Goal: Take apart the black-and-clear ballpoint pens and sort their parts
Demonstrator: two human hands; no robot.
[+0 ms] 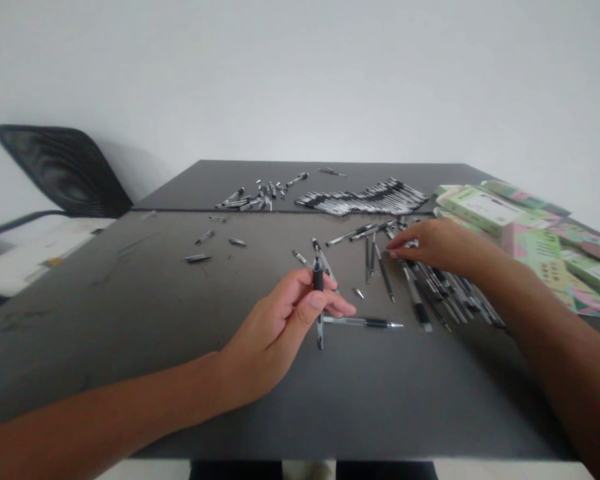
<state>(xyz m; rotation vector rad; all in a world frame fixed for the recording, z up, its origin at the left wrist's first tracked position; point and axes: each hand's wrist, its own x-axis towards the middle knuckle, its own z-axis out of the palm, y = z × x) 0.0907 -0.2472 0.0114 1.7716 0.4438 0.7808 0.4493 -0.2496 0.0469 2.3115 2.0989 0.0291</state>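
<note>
My left hand [285, 327] is closed around a pen [319, 277] with a black grip and a clear barrel, held upright above the table. To the right, my right hand [437, 243] reaches over a pile of pen parts [445, 293], its thumb and fingertips close together; what they pinch is too small to make out. Just beyond the left hand, a clear pen with a black grip [375, 323] lies flat. A small silver pen tip [359, 293] and several thin dark refills [384, 272] lie between the two hands.
A long row of pens [365, 199] lies across the far table, with a heap of pen caps and parts [260, 197] left of it. Loose caps [198, 258] are scattered at left. Green and pink boxes [540, 253] are stacked at right. A black chair [65, 167] stands at left.
</note>
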